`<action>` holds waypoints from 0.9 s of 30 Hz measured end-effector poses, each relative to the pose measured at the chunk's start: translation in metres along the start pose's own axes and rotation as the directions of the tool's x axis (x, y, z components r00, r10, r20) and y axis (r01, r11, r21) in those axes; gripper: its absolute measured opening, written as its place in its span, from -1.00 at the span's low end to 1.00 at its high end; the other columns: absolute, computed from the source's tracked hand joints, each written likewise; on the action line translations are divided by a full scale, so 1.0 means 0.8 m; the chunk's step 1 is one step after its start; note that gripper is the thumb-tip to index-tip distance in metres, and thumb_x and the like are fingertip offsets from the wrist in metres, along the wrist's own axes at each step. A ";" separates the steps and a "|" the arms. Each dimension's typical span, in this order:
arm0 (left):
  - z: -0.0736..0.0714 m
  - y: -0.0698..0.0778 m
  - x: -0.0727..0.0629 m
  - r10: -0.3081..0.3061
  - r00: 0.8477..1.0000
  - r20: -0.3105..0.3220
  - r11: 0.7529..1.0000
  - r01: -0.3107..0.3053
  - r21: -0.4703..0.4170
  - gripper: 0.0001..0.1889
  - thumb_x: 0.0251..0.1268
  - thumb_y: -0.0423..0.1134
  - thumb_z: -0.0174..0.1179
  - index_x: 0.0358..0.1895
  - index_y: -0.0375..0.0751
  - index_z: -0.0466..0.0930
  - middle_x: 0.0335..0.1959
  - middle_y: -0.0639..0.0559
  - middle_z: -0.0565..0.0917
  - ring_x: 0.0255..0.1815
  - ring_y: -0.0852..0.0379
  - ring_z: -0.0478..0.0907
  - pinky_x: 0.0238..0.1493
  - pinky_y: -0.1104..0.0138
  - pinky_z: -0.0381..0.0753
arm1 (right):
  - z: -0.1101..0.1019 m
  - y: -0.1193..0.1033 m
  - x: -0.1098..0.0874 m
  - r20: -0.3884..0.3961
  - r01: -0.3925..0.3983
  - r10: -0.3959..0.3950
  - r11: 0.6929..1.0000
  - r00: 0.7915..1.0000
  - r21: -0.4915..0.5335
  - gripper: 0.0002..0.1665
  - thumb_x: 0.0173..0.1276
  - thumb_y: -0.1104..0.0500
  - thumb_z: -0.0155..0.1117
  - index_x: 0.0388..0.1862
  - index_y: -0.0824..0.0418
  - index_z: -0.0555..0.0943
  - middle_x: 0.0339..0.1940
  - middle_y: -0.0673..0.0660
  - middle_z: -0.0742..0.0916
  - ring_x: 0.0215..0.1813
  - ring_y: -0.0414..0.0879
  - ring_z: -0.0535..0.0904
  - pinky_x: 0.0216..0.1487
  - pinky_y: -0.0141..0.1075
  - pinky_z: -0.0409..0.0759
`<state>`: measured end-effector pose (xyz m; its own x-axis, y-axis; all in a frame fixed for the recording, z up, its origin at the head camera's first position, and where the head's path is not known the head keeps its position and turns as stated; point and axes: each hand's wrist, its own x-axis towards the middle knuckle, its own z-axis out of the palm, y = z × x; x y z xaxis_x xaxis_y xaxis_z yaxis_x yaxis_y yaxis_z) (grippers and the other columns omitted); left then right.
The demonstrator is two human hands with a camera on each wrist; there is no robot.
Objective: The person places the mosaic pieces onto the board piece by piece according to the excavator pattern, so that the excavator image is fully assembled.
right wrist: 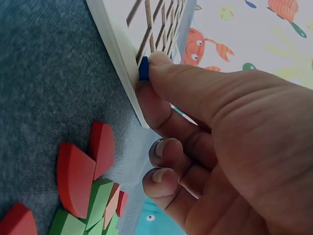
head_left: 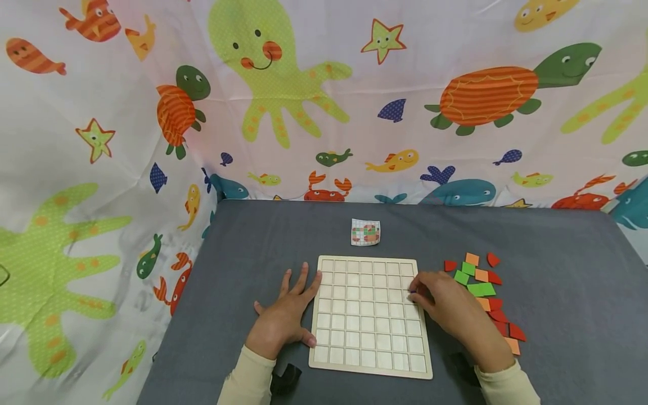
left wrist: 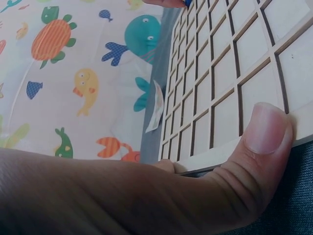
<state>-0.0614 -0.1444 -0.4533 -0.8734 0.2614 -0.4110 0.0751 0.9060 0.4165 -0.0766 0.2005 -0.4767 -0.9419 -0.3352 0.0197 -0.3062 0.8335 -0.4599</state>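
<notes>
A wooden grid board [head_left: 368, 370] lies flat on the dark grey cloth. At its left edge rests my left hand [head_left: 283, 320], fingers spread. The left wrist view shows the left thumb [left wrist: 268, 129] on the board's rim. My right hand [head_left: 450, 306] is over the board's right edge, pinching a small blue piece [right wrist: 144, 69] between thumb and index finger. The piece is right at the grid cells beside the rim, mostly hidden by the fingertips. The other right fingers are curled below.
Right of the board lie several red pieces [head_left: 517, 332], green pieces [head_left: 481, 289] and orange pieces [head_left: 472, 259], partly behind the right hand. Beyond the board is a small card [head_left: 365, 233] with a coloured grid pattern. A curtain [head_left: 304, 169] printed with sea animals hangs behind and at left.
</notes>
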 end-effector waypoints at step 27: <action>0.014 -0.019 0.011 0.024 1.000 0.005 1.000 -0.024 -0.012 0.54 -0.33 -0.02 0.78 0.75 0.41 -0.20 0.79 0.17 -0.31 0.77 -0.21 -0.41 -0.01 -0.87 -0.25 | 0.005 -0.026 -0.001 -0.017 -0.132 0.133 0.991 0.991 0.016 -0.78 0.30 0.22 0.61 -0.27 0.16 0.66 -0.57 -0.09 0.58 -0.53 -0.24 0.44 -0.50 -0.33 0.44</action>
<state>-0.0647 -0.1523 -0.4723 -0.8686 0.2851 -0.4051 0.0907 0.8955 0.4358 -0.0691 0.1815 -0.4708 -0.9765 -0.2141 -0.0262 -0.1766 0.8633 -0.4727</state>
